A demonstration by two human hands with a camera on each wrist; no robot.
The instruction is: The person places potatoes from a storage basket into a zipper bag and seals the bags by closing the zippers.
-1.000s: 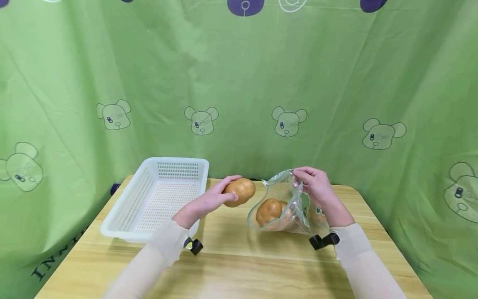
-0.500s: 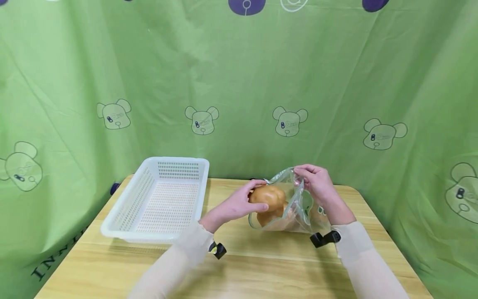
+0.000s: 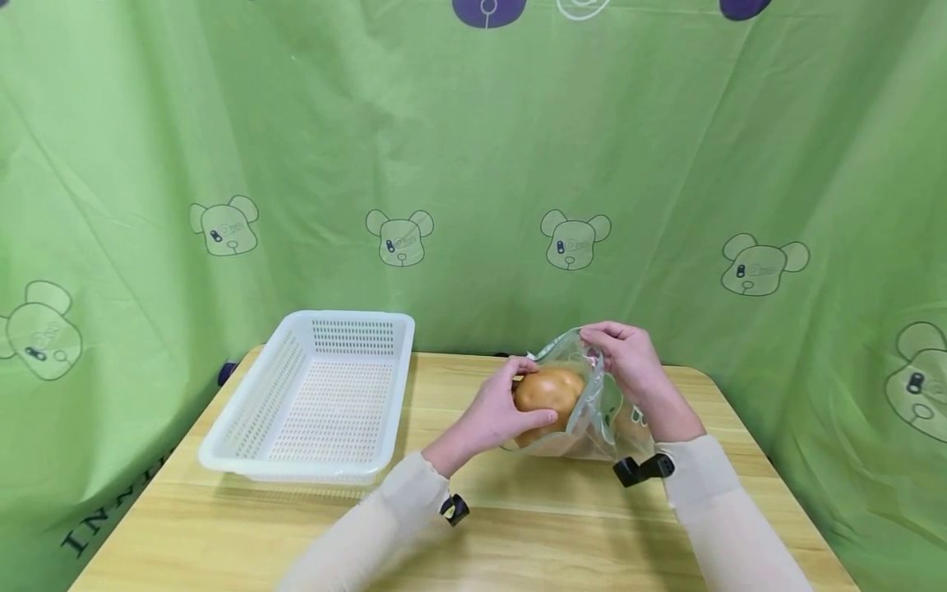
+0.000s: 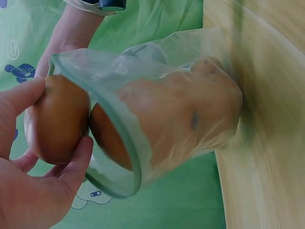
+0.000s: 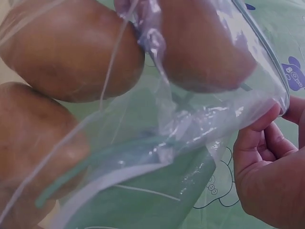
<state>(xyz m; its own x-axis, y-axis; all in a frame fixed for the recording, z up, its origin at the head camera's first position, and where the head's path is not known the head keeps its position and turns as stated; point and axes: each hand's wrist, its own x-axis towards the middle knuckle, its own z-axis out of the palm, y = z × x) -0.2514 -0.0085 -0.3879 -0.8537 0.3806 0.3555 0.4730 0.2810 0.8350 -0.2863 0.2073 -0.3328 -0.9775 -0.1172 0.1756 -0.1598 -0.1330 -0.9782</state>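
Note:
My left hand [image 3: 497, 413] grips a smooth brown potato [image 3: 549, 391] between thumb and fingers. This potato is at the mouth of a clear zip bag [image 3: 608, 403], partly inside the rim. My right hand [image 3: 630, 362] pinches the bag's upper rim at its far side and holds the mouth apart. In the left wrist view, the bag [image 4: 190, 138] lies on its side with its mouth toward my left hand [image 4: 33, 195], and more potatoes show through the plastic. The right wrist view shows my right thumb and fingers on the rim; several potatoes are blurred behind the film.
A white perforated plastic basket [image 3: 214, 448] stands on the left of the wooden table [image 3: 533, 534], with nothing seen inside it. Behind the table hangs a green curtain [image 3: 473, 148] with bear-head prints. Small black cameras sit on both wrists.
My left hand has carried the potato rightward from between basket and bag into the bag's mouth. My right hand has stayed on the rim, nearly still.

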